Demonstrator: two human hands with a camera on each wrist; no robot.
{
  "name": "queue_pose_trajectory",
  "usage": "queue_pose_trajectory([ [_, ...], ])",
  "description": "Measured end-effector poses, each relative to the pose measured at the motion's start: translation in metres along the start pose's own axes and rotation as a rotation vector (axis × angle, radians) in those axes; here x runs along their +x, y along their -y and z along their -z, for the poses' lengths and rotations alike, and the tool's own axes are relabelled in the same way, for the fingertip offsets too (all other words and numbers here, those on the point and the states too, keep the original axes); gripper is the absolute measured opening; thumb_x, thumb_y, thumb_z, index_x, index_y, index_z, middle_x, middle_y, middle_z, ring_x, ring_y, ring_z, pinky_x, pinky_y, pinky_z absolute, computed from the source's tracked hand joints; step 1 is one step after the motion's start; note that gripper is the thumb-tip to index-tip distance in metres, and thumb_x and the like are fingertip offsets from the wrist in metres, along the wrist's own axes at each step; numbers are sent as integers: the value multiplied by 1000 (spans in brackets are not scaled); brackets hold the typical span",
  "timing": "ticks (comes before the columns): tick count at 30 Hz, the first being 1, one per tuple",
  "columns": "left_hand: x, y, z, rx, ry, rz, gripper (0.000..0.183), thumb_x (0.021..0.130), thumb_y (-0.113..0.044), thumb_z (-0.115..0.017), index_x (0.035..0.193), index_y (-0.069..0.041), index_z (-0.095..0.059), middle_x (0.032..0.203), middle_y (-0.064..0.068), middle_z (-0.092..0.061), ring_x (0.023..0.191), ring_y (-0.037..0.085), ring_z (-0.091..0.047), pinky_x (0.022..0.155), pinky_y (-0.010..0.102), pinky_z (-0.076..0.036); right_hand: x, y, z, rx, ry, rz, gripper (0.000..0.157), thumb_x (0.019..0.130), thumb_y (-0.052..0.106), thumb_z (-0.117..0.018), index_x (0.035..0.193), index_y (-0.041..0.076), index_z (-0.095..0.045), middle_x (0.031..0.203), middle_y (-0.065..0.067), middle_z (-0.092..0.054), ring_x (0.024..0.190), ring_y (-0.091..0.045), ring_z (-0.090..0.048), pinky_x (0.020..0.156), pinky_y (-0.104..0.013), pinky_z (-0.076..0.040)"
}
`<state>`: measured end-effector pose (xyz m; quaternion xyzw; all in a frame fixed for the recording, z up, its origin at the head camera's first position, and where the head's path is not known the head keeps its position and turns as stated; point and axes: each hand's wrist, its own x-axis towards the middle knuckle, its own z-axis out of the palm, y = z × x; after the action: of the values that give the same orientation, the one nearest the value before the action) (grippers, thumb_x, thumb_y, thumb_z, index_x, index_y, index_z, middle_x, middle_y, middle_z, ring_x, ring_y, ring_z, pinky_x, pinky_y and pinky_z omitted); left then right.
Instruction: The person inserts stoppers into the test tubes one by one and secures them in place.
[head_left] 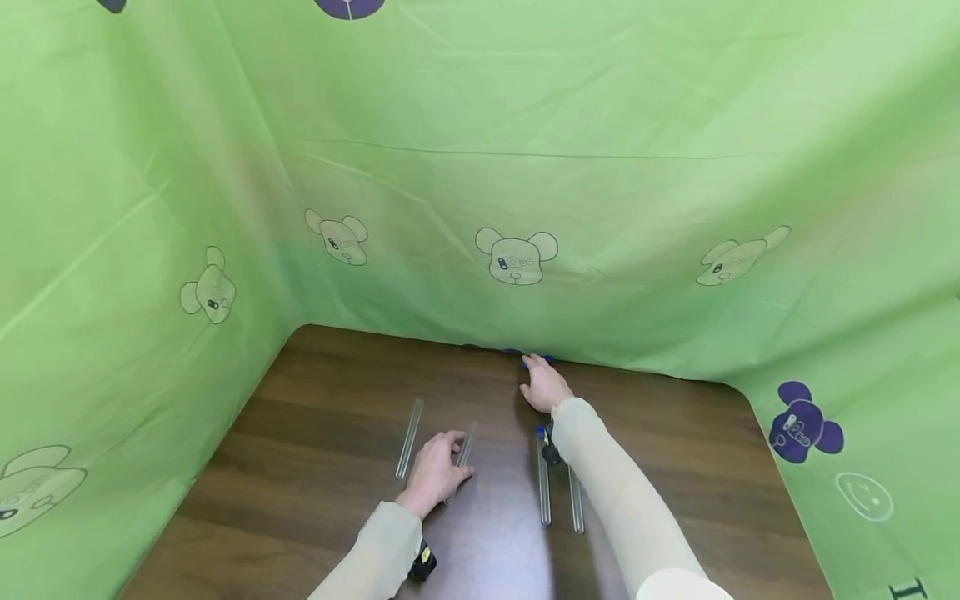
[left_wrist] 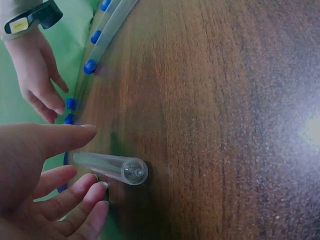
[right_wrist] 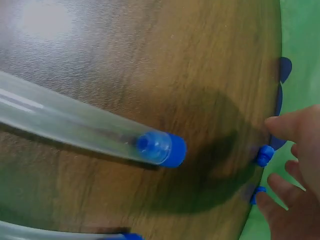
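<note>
My left hand [head_left: 435, 471] is over a clear test tube [head_left: 465, 454] lying on the table. In the left wrist view, its thumb and fingers spread apart around that test tube [left_wrist: 110, 166], with a gap between them. At the far table edge, my right hand [head_left: 545, 387] reaches over two small blue stoppers. The right wrist view has one blue stopper [right_wrist: 265, 155] between thumb and fingers, which stand apart, and another blue stopper [right_wrist: 257, 195] right by a fingertip. Below the right forearm lie test tubes with blue stoppers, one test tube [right_wrist: 75, 120] close to the camera.
Another clear test tube [head_left: 409, 439] lies left of my left hand. Two more tubes, the nearer-left tube [head_left: 544, 487] and its neighbour [head_left: 576, 504], lie partly under my right sleeve. A green printed curtain [head_left: 420, 275] borders the wooden table [head_left: 322, 375] at back and sides.
</note>
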<state>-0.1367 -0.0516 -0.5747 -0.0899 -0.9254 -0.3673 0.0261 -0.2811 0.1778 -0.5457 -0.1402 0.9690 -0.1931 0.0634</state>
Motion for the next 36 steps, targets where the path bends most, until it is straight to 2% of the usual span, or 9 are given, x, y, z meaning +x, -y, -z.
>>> queue_pose_trajectory([
  [8, -1, -1, -2, 3, -1, 4, 56, 71, -9, -90, 121, 0, -68, 93, 6, -68, 88, 27, -66, 78, 43, -52, 2, 1, -4, 11, 64, -21, 68, 100, 14, -62, 154, -10, -29, 160, -30, -24, 143, -47, -30, 115, -53, -27],
  [13, -2, -1, -3, -4, -4, -8, 56, 70, -10, -91, 121, 0, -69, 93, 6, -68, 87, 27, -66, 78, 42, -52, 3, -4, -9, -16, 72, -15, 67, 99, 13, -61, 153, -11, -30, 158, -31, -29, 143, -46, -31, 115, -52, -28],
  [22, 0, -2, -1, 20, 5, 8, 57, 71, -10, -91, 122, 0, -68, 93, 6, -67, 87, 26, -65, 78, 42, -52, 6, -12, -17, -59, -54, 34, 54, 92, 9, -73, 140, -7, -55, 135, -30, -54, 121, -45, -56, 101, -53, -45],
  [29, 0, -2, -2, 39, -2, 25, 56, 70, -10, -91, 121, -1, -69, 89, 3, -66, 84, 25, -65, 76, 42, -52, 2, -12, -15, -49, -86, 28, 44, 87, 2, -71, 129, -6, -64, 124, -26, -60, 114, -43, -60, 97, -51, -49],
  [36, -2, -3, -3, 36, -9, 42, 53, 70, -8, -91, 118, -2, -69, 83, 1, -63, 77, 22, -63, 71, 39, -52, -6, -13, -12, -47, -91, -45, 30, 86, 7, -74, 116, 0, -72, 116, -23, -64, 109, -42, -62, 92, -53, -50],
])
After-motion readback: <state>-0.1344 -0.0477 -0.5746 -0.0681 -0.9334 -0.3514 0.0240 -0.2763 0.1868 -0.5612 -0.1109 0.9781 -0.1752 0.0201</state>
